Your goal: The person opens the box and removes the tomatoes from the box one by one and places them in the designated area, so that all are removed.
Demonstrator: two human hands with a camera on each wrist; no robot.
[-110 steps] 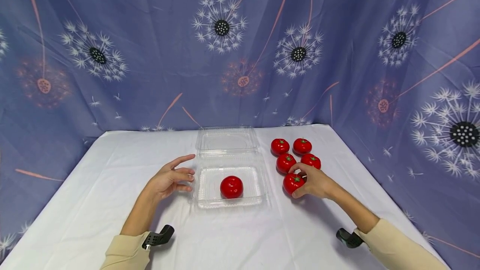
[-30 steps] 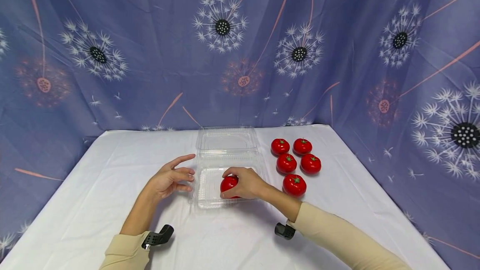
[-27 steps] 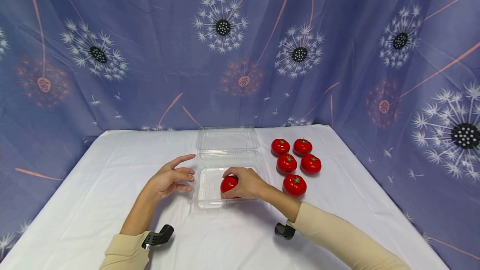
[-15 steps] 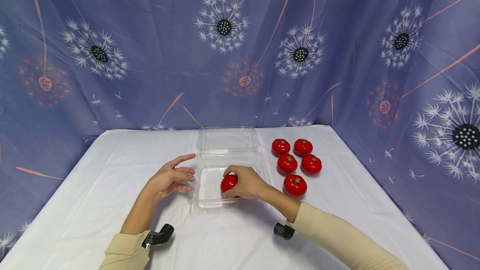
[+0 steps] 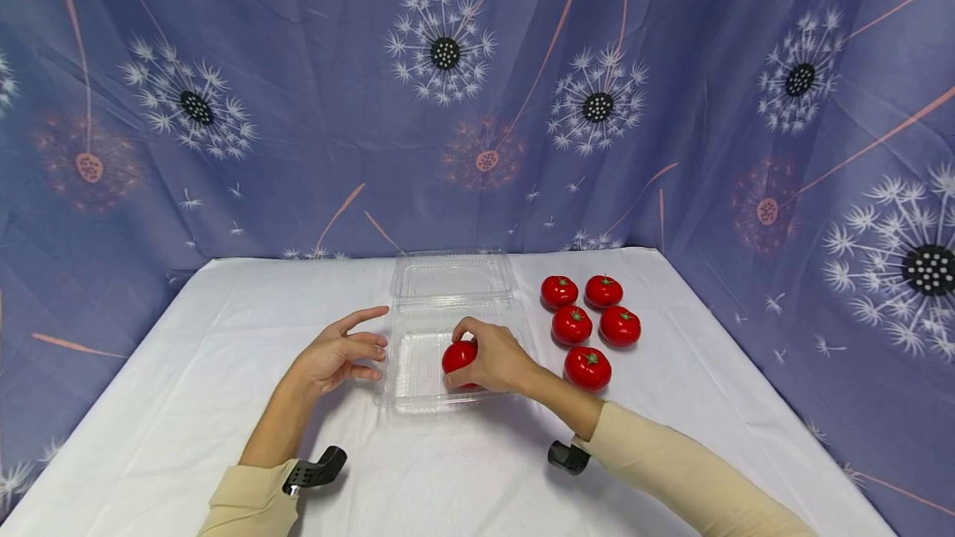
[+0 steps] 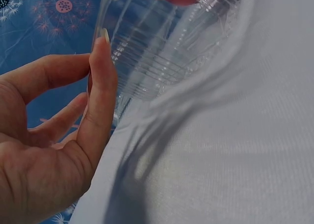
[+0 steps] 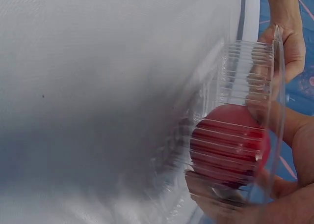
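Observation:
In the head view a hinged clear plastic container [image 5: 418, 400] lies open on the white table, its lid [image 5: 453, 278] folded back. My right hand [image 5: 498, 361] reaches into the container's base and grips a red tomato [image 5: 457, 361] between thumb and fingers; the hand covers the tomato's right side. Through the ribbed clear wall, the right wrist view shows that tomato [image 7: 228, 145]. My left hand [image 5: 336, 359] stays at the container's left side with spread, relaxed fingers. In the left wrist view its fingertips [image 6: 102, 52] touch the container's rim.
Several red tomatoes with green stems, the nearest one [image 5: 587, 368] among them, sit in a loose group right of the container. A blue dandelion-print cloth [image 5: 298, 106] hangs behind and beside the table [image 5: 448, 471].
My right hand has left a tomato in the right-hand group and taken hold of the one in the container. Over the last half second that tomato rises slightly. My left hand keeps still.

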